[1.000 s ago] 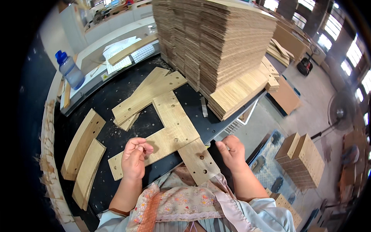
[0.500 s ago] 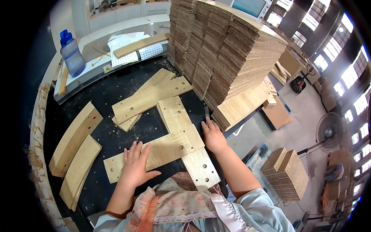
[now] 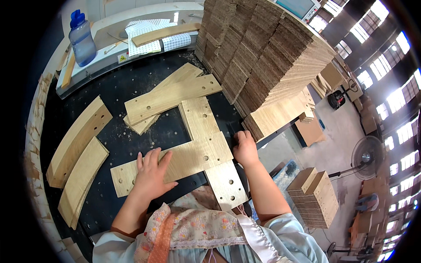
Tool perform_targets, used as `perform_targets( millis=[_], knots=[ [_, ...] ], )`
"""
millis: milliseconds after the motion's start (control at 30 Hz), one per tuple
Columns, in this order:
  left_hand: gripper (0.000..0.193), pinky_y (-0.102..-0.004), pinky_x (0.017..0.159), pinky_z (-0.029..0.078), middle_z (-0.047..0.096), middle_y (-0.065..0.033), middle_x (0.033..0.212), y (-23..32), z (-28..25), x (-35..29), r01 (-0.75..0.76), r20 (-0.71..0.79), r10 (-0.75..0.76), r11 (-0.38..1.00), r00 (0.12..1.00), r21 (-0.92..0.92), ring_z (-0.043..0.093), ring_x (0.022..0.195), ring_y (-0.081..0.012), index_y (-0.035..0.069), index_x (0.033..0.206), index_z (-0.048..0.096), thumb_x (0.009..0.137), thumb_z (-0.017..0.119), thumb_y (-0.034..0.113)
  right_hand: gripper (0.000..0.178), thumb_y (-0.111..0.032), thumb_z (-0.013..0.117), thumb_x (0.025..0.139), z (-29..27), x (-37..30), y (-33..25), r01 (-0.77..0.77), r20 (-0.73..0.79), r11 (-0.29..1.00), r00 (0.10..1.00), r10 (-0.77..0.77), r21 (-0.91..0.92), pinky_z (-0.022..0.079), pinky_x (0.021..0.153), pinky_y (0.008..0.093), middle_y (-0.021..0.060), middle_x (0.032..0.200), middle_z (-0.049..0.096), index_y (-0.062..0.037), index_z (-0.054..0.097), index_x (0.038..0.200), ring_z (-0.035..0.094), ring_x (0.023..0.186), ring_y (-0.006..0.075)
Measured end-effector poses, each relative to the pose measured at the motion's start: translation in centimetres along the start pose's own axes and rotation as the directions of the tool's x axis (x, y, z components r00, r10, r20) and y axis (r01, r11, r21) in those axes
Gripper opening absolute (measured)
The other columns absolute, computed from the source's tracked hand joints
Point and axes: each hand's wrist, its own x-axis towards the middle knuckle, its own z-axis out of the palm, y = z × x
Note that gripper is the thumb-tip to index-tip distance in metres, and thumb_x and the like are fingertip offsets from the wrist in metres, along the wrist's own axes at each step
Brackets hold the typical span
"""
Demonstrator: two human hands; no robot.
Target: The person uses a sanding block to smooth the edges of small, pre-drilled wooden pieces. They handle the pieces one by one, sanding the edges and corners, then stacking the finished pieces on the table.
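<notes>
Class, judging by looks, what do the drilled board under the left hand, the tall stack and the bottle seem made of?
Drilled board: apparently wood or wood veneer, smooth and pale, with visible grain.
Tall stack: perhaps particleboard, rough brown edges showing.
Bottle: probably plastic, smooth; its body looks translucent.

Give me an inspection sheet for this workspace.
surface: black table, scattered with pale dust
job's things: drilled board flat, its right end meeting other boards
clutter: curved wood pieces at left; bottle and papers on the ledge
hands: left hand spread on the drilled board; right hand curled beside other boards, grip unclear
cables: none made out for certain
surroundings: tall stack beyond the right hand; fan at far right
</notes>
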Motion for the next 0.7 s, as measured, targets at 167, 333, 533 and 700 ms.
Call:
perform_targets(
  millis=[167, 333, 533, 700],
  knots=[
    [0.087, -0.054, 0.109, 0.025, 0.042, -0.0194, 0.131, 0.3, -0.5, 0.4, -0.01, -0.031, 0.009, 0.999, 0.999, -0.038, 0.038, 0.125, -0.0374, 0.015, 0.135, 0.052, 0.057, 0.087, 0.035, 0.03, 0.008, 0.057, 0.067, -1.2, -2.8, 1.9, -0.164, 0.065, 0.899, 0.986, 0.15, 0.407, 0.05, 0.077, 0.0367, 0.0114, 0.089, 0.059, -0.0053, 0.062, 0.094, 0.061, 0.088, 0.0281],
    [0.083, -0.0477, 0.102, 0.031, 0.044, -0.0205, 0.126, 1.8, -0.9, 0.6, -0.027, -0.09, 0.027, 1.0, 0.996, 0.001, 0.042, 0.118, -0.0373, 0.015, 0.131, 0.056, 0.056, 0.087, 0.033, 0.033, 0.016, 0.053, 0.072, -4.8, -7.0, 2.8, -0.3, 0.257, 0.079, 0.905, 0.339, 0.951, 0.048, 0.065, 0.0254, 0.0034, 0.088, 0.061, -0.0031, 0.064, 0.097, 0.061, 0.083, 0.0136],
    [0.082, -0.0466, 0.103, 0.031, 0.044, -0.0196, 0.126, 3.6, -1.9, 1.4, -0.008, 0.034, 0.007, 0.999, 0.999, 0.035, 0.041, 0.119, -0.0368, 0.022, 0.133, 0.055, 0.058, 0.087, 0.03, 0.017, 0.009, 0.059, 0.084, -4.8, -9.8, 1.0, -0.273, 0.321, -0.179, 0.875, 0.363, 0.945, 0.053, 0.055, 0.027, 0.0065, 0.077, 0.06, -0.0045, 0.057, 0.095, 0.061, 0.062, 0.017],
    [0.084, -0.0468, 0.106, 0.029, 0.043, -0.0193, 0.128, 4.0, -2.8, 2.1, -0.015, 0.091, 0.006, 0.995, 0.996, 0.099, 0.041, 0.121, -0.0365, 0.026, 0.136, 0.052, 0.06, 0.085, 0.027, 0.023, 0.011, 0.057, 0.086, -4.3, -10.3, -0.1, -0.237, 0.259, -0.112, 0.928, 0.269, 0.965, 0.05, 0.05, 0.0241, 0.0075, 0.088, 0.06, -0.001, 0.055, 0.106, 0.058, 0.061, 0.0143]
  ],
)
